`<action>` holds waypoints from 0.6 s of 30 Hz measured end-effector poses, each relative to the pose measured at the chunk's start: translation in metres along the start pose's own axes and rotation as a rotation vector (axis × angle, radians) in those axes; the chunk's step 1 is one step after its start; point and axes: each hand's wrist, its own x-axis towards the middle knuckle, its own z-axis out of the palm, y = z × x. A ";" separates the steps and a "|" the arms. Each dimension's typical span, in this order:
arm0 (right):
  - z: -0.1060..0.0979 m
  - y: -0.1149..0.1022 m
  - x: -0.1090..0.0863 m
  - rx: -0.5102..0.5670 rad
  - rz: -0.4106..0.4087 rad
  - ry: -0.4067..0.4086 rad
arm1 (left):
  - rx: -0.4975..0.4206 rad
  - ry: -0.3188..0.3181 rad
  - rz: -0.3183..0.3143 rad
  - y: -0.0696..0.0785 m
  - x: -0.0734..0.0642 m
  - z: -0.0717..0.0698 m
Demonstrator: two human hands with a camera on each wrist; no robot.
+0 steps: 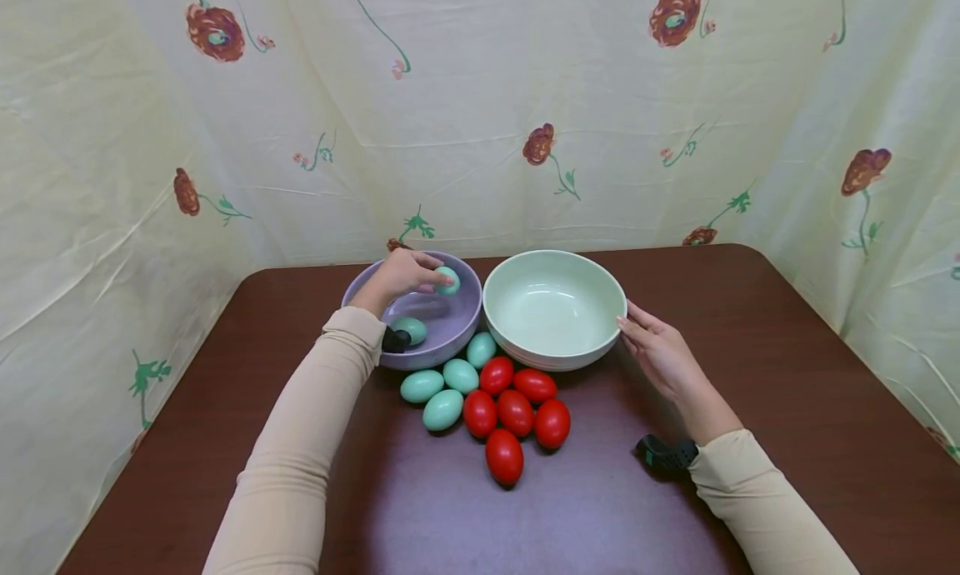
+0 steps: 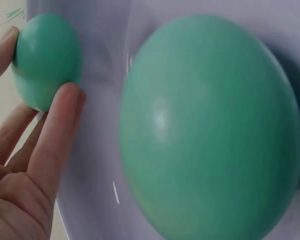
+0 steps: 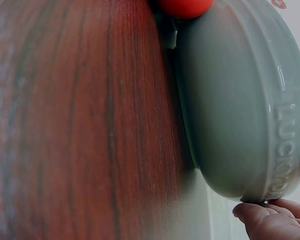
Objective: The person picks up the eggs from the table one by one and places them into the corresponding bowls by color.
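The left hand (image 1: pixel 402 273) pinches a pale green egg (image 1: pixel 447 281) between thumb and fingertips, holding it raised over the purple bowl (image 1: pixel 457 315), toward that bowl's 2 o'clock. A second green egg (image 1: pixel 414 330) lies inside the bowl near 6 o'clock, partly hidden by the black wrist device (image 1: pixel 395 340); in the left wrist view it looms large, with the held egg beyond it at 10 o'clock.

The right hand (image 1: pixel 660 357) grips the pale green bowl (image 1: pixel 555 312) by its rim at 3 o'clock, thumb on the edge and fingers along the outer wall. This bowl stands on the table (image 1: pixel 600 508) just beside the purple one, which sits at its 9 o'clock; whether their rims touch is hard to tell. Raised lettering (image 3: pixel 285 150) runs along its outside below the rim.

Six red eggs (image 1: pixel 515 412) cluster on the table in front of the pale green bowl, at its 6 to 7 o'clock, the nearest one pointing the group toward 6 o'clock. Four more green eggs (image 1: pixel 443 410) rest at the red cluster's 10 o'clock, close to the purple bowl.

Both arms wear beige sleeves (image 1: pixel 292 458). Behind the table, at 12 o'clock, hangs a pale cloth (image 1: pixel 465 100) printed with flowers.
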 end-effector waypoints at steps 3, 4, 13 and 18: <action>0.000 -0.001 -0.001 -0.007 0.003 0.002 | 0.018 0.002 -0.026 -0.001 0.002 0.001; 0.000 -0.001 -0.001 -0.003 0.005 0.002 | 0.031 0.002 -0.030 -0.002 0.002 0.002; 0.001 -0.001 -0.001 -0.006 0.015 0.011 | 0.076 -0.003 -0.002 -0.004 0.002 0.006; 0.001 -0.001 -0.002 -0.015 0.019 0.016 | 0.079 -0.005 -0.011 -0.005 0.005 0.009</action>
